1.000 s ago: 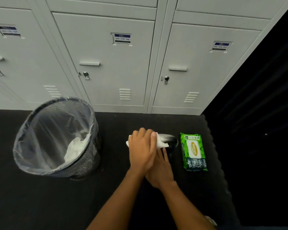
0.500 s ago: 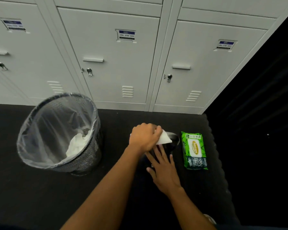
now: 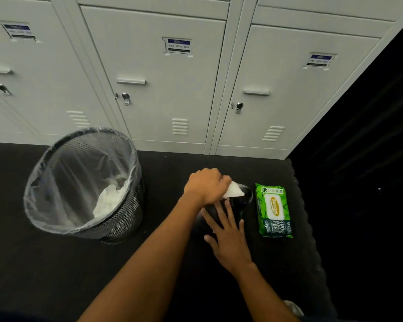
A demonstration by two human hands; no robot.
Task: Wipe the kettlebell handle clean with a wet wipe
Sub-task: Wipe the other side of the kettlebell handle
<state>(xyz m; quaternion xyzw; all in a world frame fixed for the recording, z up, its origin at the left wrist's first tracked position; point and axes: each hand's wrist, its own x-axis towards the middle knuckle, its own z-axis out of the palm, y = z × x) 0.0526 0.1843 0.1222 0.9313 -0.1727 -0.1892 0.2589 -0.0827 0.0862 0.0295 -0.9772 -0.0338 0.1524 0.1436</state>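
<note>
Green wipes pack [image 3: 274,210] lying on the black floor, and there is print to read: "80" in the top left corner of its face. On the pale oval flap in the middle, a gold brand badge running lengthwise, too blurred to spell out with any certainty. Down on the dark lower band, big white "100%" with "FIBE" under it, the rest of that word lost, and "FAVOUR" along the right edge. Up on the lockers, the middle door's label [image 3: 178,46] has a blue strip and a line reading roughly "ARA GYM", then digits too soft to call. The left label [image 3: 19,30] and right label [image 3: 319,60]: blue strip, text unreadable.
</note>
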